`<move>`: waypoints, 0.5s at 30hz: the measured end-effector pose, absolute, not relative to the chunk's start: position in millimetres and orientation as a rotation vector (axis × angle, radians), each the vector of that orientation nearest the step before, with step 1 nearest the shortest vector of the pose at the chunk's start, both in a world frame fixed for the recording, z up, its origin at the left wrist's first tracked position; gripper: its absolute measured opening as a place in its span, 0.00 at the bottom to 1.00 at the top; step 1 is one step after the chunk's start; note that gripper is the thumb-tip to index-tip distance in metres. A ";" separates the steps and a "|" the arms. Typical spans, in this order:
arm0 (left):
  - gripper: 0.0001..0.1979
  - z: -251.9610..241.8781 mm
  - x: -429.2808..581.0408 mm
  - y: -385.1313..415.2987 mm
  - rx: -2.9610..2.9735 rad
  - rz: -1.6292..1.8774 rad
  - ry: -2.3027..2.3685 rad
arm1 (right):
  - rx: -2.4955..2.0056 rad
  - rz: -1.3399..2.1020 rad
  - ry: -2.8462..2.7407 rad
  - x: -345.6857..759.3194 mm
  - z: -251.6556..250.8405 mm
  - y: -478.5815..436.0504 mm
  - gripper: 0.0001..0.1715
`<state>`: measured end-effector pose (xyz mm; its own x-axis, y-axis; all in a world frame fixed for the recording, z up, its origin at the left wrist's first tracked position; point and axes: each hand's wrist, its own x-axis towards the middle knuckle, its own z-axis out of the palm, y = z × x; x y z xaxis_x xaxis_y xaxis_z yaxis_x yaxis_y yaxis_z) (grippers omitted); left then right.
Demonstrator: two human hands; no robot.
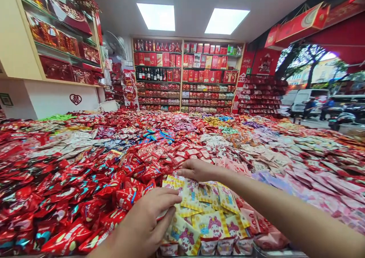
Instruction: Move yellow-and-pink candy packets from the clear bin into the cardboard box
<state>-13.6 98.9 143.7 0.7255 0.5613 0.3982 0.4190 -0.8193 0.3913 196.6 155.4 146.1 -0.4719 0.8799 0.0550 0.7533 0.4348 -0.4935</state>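
A pile of yellow-and-white snack packets (212, 225) printed with a pink cartoon figure lies at the front middle. My left hand (148, 218) is at the pile's left edge, its fingers stretched over the packets and its thumb apart below them. At the far edge of the same pile, my right hand (201, 170) reaches across from the right. Its fingers are extended to the left over the upper packets, and its palm side is hidden. Shiny red snack packets (129, 193) lie beside my left hand. Light red packets (191, 154) are spread just beyond my right hand.
Heaped packets cover the wide display in many colours, with pink ones (322, 193) at the right and blue ones (158, 136) farther back. Shelves (182, 75) of red boxes and bottles line the back wall. Glass shelves (64, 54) hang at the left. Street vehicles (309, 98) show at the right.
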 end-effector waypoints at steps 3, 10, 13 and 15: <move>0.15 144.4 -6.6 110.0 2.751 0.642 0.765 | -1.433 0.576 -2.349 199.9 146.4 155.3 0.24; 0.15 150.8 -18.9 107.3 2.858 0.504 0.786 | -1.532 0.374 -2.365 213.2 148.6 156.1 0.16; 0.17 149.5 -16.7 103.6 2.930 0.493 0.737 | -1.586 0.439 -2.415 210.3 148.1 157.7 0.15; 0.19 147.4 -10.7 104.3 3.001 0.545 0.707 | -1.550 0.502 -2.411 208.2 146.9 158.0 0.17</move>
